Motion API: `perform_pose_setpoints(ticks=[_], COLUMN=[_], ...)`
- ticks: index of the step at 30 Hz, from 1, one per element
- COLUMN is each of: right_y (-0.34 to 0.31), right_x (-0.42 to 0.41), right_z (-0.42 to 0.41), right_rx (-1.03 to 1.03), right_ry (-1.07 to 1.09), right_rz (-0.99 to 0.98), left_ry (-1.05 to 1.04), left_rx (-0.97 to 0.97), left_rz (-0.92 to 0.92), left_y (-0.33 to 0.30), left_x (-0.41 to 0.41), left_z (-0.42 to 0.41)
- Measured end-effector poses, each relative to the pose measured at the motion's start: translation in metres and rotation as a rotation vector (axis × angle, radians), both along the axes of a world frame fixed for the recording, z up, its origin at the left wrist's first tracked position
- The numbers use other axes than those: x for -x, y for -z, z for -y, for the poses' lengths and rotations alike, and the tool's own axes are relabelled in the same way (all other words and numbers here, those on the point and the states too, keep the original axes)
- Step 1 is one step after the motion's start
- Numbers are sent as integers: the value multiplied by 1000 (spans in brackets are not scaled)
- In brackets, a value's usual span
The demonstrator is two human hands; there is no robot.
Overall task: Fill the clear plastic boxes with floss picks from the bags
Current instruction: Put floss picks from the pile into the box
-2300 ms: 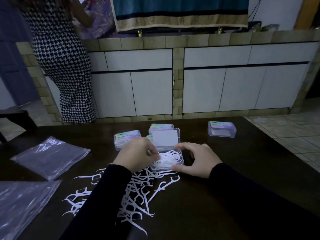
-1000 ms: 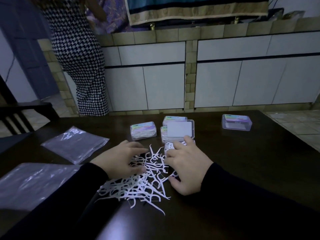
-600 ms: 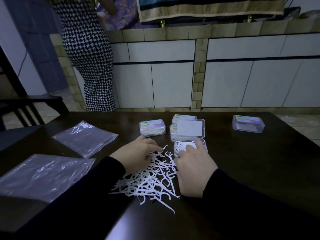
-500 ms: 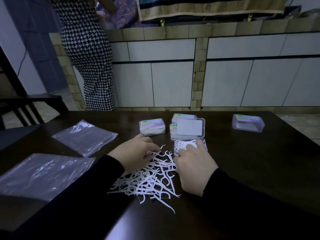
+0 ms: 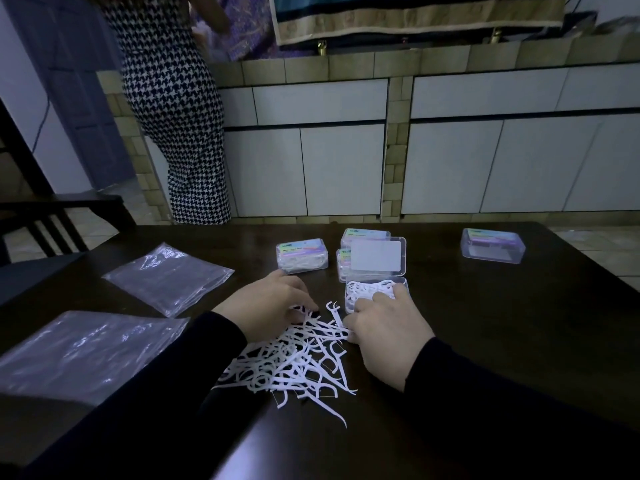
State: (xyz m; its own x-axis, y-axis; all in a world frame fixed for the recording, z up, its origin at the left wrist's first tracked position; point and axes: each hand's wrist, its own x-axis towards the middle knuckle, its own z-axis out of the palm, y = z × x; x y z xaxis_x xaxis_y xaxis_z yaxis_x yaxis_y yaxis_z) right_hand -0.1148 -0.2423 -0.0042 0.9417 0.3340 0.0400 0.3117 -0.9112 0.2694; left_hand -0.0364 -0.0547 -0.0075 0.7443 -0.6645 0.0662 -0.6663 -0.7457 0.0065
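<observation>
An open clear plastic box (image 5: 367, 293) stands mid-table with its lid (image 5: 377, 256) upright and white floss picks inside. A loose pile of floss picks (image 5: 294, 358) lies in front of it. My left hand (image 5: 270, 306) is on the far edge of the pile, its fingertips curled down onto some picks. My right hand (image 5: 384, 327) lies over the box's near edge, with fingers on the picks inside and the thumb by the pile.
Closed filled boxes sit behind: one to the left (image 5: 302, 255), two behind the lid (image 5: 363, 233), one far right (image 5: 491, 244). Two flat plastic bags (image 5: 169, 277) (image 5: 79, 351) lie at left. A person in a checked dress (image 5: 176, 116) stands beyond the table; a chair (image 5: 41, 223) is at left.
My left hand left the box and came down onto the pile. My right hand shifted from the box's side to lie over its near edge. Both have hardly moved in the last half second.
</observation>
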Motion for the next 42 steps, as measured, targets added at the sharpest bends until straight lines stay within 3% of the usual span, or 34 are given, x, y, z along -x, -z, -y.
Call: perform_pose_setpoints(ticks=[17, 21, 31, 38, 42], right_y=[8, 7, 0, -23, -19], right_x=[-8, -8, -11, -17, -29], right_z=[4, 7, 10, 34, 50], right_rx=[-17, -8, -68, -140, 5], right_ry=[42, 18, -5, 45, 191], right_rz=[13, 53, 151, 362, 273], left_ry=[-115, -53, -76, -91, -113], left_rx=[105, 40, 106, 274, 336], left_rz=[-18, 25, 74, 394, 502], left_y=[-1, -1, -2, 2, 3], left_x=[4, 4, 2, -2, -1], left_z=[3, 1, 0, 0, 8])
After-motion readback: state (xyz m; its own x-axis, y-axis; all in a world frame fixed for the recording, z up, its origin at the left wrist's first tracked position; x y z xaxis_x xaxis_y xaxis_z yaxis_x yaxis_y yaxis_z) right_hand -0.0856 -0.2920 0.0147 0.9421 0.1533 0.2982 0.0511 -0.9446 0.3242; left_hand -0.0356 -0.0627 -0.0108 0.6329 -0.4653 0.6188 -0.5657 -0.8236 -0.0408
